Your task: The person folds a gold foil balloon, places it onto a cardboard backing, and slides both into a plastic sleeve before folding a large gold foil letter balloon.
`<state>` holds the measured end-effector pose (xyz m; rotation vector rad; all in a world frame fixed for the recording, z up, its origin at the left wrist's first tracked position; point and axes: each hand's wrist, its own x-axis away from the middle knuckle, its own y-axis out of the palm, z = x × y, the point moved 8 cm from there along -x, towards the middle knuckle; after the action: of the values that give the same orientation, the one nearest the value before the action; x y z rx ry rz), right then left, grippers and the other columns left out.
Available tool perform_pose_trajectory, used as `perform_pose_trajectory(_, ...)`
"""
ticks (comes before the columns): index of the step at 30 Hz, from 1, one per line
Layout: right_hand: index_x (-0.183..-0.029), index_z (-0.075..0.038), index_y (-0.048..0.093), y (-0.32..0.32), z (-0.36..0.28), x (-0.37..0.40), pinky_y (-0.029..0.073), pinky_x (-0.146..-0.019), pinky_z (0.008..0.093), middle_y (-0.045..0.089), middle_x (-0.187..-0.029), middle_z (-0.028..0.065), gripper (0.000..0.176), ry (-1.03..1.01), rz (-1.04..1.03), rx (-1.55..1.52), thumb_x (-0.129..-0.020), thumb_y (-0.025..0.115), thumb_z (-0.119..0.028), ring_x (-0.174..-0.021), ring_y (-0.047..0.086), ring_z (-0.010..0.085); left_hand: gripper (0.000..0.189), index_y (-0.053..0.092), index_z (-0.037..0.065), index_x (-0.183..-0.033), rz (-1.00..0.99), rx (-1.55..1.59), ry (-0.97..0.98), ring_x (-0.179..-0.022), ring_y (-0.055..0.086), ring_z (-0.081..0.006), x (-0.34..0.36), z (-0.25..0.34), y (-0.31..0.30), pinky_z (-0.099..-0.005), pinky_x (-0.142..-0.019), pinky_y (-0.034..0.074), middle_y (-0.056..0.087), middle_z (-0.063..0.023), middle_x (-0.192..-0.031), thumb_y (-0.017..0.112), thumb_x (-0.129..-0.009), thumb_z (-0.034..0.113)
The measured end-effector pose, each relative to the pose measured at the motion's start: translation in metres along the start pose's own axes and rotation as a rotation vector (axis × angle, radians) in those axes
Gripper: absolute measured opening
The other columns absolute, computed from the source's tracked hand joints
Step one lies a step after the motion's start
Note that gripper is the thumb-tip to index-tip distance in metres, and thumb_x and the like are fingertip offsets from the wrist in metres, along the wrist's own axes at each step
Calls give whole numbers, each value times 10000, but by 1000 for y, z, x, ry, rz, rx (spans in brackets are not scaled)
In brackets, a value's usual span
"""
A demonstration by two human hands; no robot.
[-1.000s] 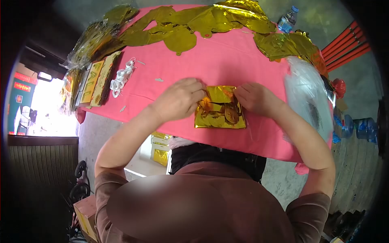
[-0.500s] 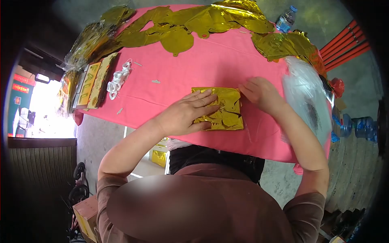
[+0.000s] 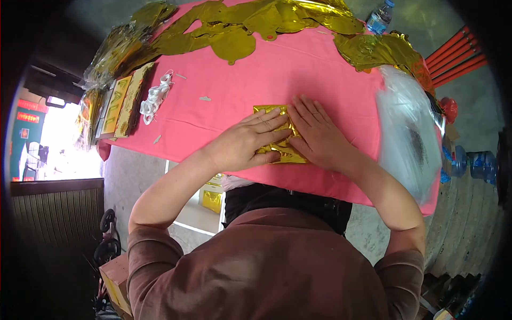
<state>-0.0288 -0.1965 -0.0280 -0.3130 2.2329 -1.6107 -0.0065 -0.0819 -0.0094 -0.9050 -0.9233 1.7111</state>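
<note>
A folded gold foil balloon (image 3: 281, 147) lies flat near the front edge of the pink-covered table (image 3: 224, 101). My left hand (image 3: 245, 140) rests open on its left part, fingers spread across the foil. On its right part my right hand (image 3: 317, 133) lies flat, fingers stretched out and pointing away from me. Much of the foil is hidden beneath both palms. Neither hand grips anything.
Flat gold foil balloons (image 3: 233, 47) line the far edge. At left are printed cards (image 3: 120, 104), a bundle of white string (image 3: 155, 98) and plastic-wrapped packs (image 3: 114, 58). Clear plastic bags (image 3: 408, 138) lie at right, with a water bottle (image 3: 380, 18) behind.
My right hand has come left from beside the foil and now lies flat on it, its fingers uncurled. The left hand stays on the foil.
</note>
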Motion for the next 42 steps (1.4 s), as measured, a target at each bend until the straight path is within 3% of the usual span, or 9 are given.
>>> perform_pose_trajectory(13, -1410, 42, 273, 3, -1, 2, 130, -1149, 449, 253, -1476, 230, 661, -32, -30, 88, -915, 469, -350, -1390, 217, 345, 601, 402, 52, -1373, -53, -102, -26, -1382, 258, -317, 14, 6, -1, -438, -1128, 221, 285, -157, -1484, 593, -866, 312)
perform_pose_trajectory(19, -1416, 38, 262, 5, 1, 0, 123, -1151, 443, 242, -1482, 230, 697, -17, -52, 90, -910, 468, -394, -1394, 207, 341, 317, 605, 9, -1147, 96, 296, 14, -1294, 417, -315, 24, -10, -23, -425, -1068, 330, 541, -179, -1272, 601, -871, 164)
perform_pose_trajectory(21, -1418, 36, 259, 7, 0, 2, 121, -1152, 443, 240, -1482, 230, 704, -10, -61, 85, -909, 467, -402, -1394, 205, 341, 213, 642, -19, -1005, 370, 292, -146, -1145, 547, -334, 28, -27, -45, -425, -986, 420, 651, -164, -1053, 633, -827, 96)
perform_pose_trajectory(26, -1410, 36, 279, 5, -1, 0, 128, -1150, 448, 247, -1476, 236, 699, -2, -76, 99, -897, 486, -392, -1390, 211, 348, 237, 620, -8, -1038, 457, 26, -87, -1118, 547, -331, 2, -23, -42, -411, -957, 431, 618, -168, -1092, 614, -827, 100)
perform_pose_trajectory(31, -1404, 37, 291, 6, -1, 1, 139, -1148, 451, 260, -1470, 237, 704, -8, -57, 91, -883, 503, -387, -1382, 224, 359, 287, 599, -9, -1097, 254, -104, -315, -1044, 535, -348, -17, -41, -34, -413, -901, 443, 572, -175, -1131, 604, -826, 89)
perform_pose_trajectory(35, -1404, 42, 285, 6, 0, 0, 137, -1147, 453, 256, -1473, 235, 716, -9, -62, 93, -878, 507, -391, -1384, 220, 357, 374, 573, 0, -1145, 330, -135, -204, -1138, 500, -339, -26, -32, -23, -436, -959, 409, 545, -172, -1204, 617, -829, 194)
perform_pose_trajectory(37, -1407, 42, 277, 4, -1, -1, 133, -1148, 453, 251, -1476, 233, 721, -17, -51, 87, -878, 507, -391, -1387, 216, 354, 569, 429, 6, -1331, 159, -220, -160, -1292, 386, -329, -30, -21, 1, -434, -1079, 299, 442, -189, -1358, 571, -872, 308)
perform_pose_trajectory(40, -1414, 41, 261, 5, 0, 1, 126, -1148, 452, 243, -1480, 231, 730, -13, -34, 74, -880, 505, -392, -1392, 208, 348, 709, 219, 39, -1452, 17, -203, -229, -1400, 217, -296, -21, -26, 10, -436, -1143, 179, 263, -165, -1491, 517, -907, 379)
perform_pose_trajectory(42, -1418, 39, 253, 5, 1, 2, 123, -1149, 450, 240, -1482, 229, 733, -13, -28, 68, -881, 503, -394, -1394, 204, 346, 732, 199, 46, -1460, -14, -232, -237, -1411, 184, -286, -19, -28, 11, -437, -1145, 161, 229, -156, -1507, 504, -907, 416)
